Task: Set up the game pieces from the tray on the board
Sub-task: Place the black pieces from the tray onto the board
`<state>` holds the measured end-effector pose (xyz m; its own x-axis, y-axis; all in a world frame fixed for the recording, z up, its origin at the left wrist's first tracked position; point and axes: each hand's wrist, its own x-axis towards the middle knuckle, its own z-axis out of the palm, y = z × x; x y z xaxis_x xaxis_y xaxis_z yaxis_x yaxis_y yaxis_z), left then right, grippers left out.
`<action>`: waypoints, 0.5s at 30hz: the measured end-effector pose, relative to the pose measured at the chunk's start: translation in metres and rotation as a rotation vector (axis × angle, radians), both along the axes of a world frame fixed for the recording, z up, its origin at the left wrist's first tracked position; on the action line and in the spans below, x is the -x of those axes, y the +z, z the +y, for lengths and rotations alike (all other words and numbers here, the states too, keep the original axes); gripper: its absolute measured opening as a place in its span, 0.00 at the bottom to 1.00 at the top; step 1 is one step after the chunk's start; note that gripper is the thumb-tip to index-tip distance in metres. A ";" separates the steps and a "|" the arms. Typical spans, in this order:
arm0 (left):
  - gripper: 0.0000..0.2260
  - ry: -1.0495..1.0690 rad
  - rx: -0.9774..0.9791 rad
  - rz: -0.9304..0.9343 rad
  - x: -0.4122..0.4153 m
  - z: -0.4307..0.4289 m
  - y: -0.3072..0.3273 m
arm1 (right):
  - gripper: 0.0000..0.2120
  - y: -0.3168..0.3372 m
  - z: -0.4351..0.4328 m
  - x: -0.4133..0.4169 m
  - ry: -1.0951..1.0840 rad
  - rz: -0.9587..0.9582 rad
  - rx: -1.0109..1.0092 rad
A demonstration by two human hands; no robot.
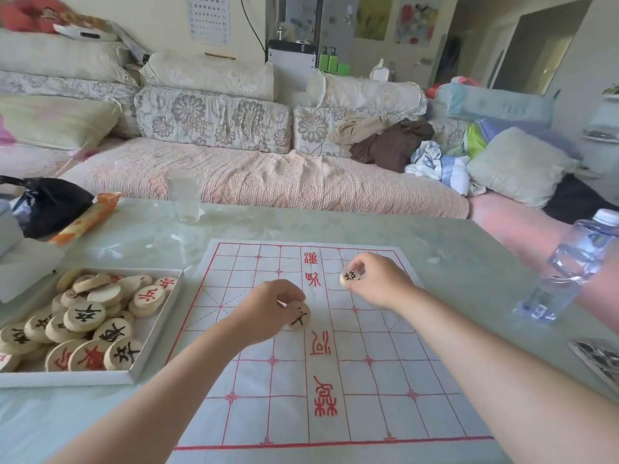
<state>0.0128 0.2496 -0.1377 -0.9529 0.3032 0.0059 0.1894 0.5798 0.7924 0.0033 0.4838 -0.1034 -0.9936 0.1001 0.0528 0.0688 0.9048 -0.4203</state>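
Note:
A white cloth board (368, 390) with a red grid lies on the table. At its left stands a shallow white tray (157, 324) holding several round wooden pieces (83, 316) with black or red characters. My left hand (264, 309) holds a black-marked piece (299, 315) tilted on edge over the board's middle left. My right hand (375, 279) pinches another black-marked piece (349, 277) over the far right part of the board. No other pieces lie on the board.
A clear glass (183, 195) stands at the table's far edge. A plastic water bottle (569, 266) stands at the right. A black bag (47, 204) and an orange packet (87, 217) lie at the far left. A sofa runs behind the table.

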 end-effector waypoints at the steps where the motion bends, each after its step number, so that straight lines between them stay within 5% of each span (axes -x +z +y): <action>1: 0.08 0.038 -0.037 0.000 0.006 0.004 0.000 | 0.10 -0.002 0.009 0.010 -0.040 0.022 -0.006; 15: 0.07 0.223 -0.319 -0.167 0.095 0.084 0.003 | 0.11 -0.039 0.062 0.104 -0.081 0.073 -0.078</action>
<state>-0.0821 0.3340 -0.1352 -0.9908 0.0978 -0.0934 -0.0585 0.3127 0.9481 -0.1010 0.5454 -0.1426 -0.9756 0.1728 0.1358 0.1149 0.9278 -0.3550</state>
